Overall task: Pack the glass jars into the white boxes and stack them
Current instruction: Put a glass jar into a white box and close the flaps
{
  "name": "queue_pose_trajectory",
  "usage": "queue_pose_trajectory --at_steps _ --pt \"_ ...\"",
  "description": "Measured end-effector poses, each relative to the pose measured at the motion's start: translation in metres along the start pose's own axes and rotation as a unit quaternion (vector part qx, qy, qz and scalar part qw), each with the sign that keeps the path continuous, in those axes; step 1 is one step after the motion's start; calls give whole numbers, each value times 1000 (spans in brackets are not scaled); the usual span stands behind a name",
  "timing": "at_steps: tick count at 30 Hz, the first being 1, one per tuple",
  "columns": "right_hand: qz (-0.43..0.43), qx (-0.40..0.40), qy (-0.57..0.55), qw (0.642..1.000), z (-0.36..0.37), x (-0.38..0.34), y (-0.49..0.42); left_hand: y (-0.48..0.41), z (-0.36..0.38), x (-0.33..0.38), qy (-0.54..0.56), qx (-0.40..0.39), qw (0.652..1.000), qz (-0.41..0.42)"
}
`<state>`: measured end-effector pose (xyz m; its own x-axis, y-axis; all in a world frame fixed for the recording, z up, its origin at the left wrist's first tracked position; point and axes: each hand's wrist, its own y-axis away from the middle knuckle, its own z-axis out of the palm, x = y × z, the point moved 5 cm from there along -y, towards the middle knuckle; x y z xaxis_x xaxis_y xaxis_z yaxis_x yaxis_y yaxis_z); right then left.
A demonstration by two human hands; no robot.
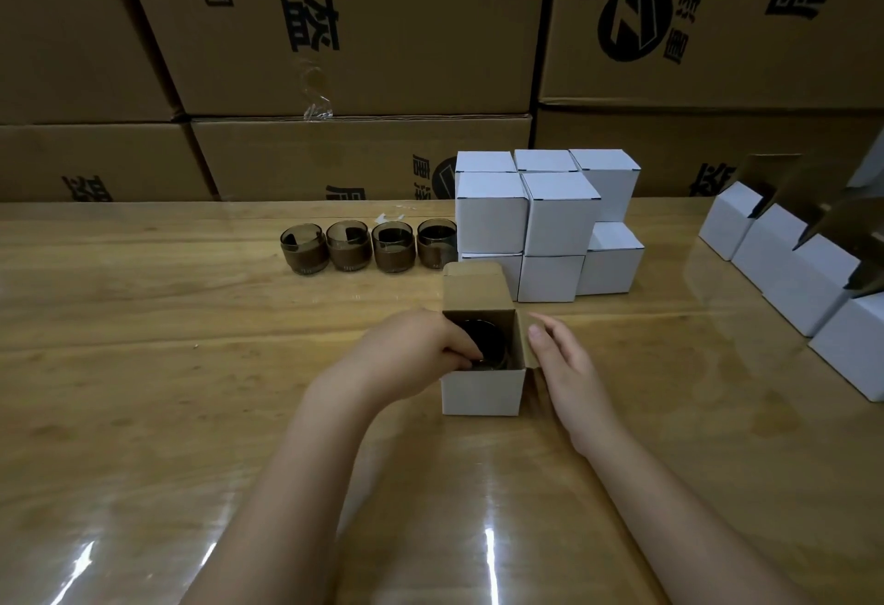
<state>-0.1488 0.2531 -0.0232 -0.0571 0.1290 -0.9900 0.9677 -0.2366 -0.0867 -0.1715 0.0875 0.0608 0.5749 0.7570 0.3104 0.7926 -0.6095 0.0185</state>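
Watching remotely through the head camera, I saw the left hand (pixel 416 348) with its fingers (pixel 460 350) curled over the rim of a dark round glass jar (pixel 488 341). The hand gripped the jar low inside an open white cardboard box (pixel 480 391) whose brown lid flap stood upright at the back. The right hand (pixel 567 365) lay open just beside the box's right flap, fingers straight and holding nothing; I could not tell whether they touched it. Beyond, four smoky-brown glass jars (pixel 393 248) stood in a row on the glossy wooden table (pixel 167 365), just left of a stack of closed white boxes (pixel 557 217). A row of empty white boxes (pixel 789 279) lined the right side, and brown shipping cartons (pixel 359 30) walled the back.
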Motion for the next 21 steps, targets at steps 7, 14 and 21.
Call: queue_pose_trajectory --at_steps 7,14,21 --pt "1 -2 1 1000 -1 -2 1 9 -6 -37 373 185 906 -80" --pt "10 -3 9 1000 -1 1 0 4 44 -53 432 196 860 -187" --pt "10 -7 16 1000 0 1 -1 3 52 -42 567 169 785 -185"
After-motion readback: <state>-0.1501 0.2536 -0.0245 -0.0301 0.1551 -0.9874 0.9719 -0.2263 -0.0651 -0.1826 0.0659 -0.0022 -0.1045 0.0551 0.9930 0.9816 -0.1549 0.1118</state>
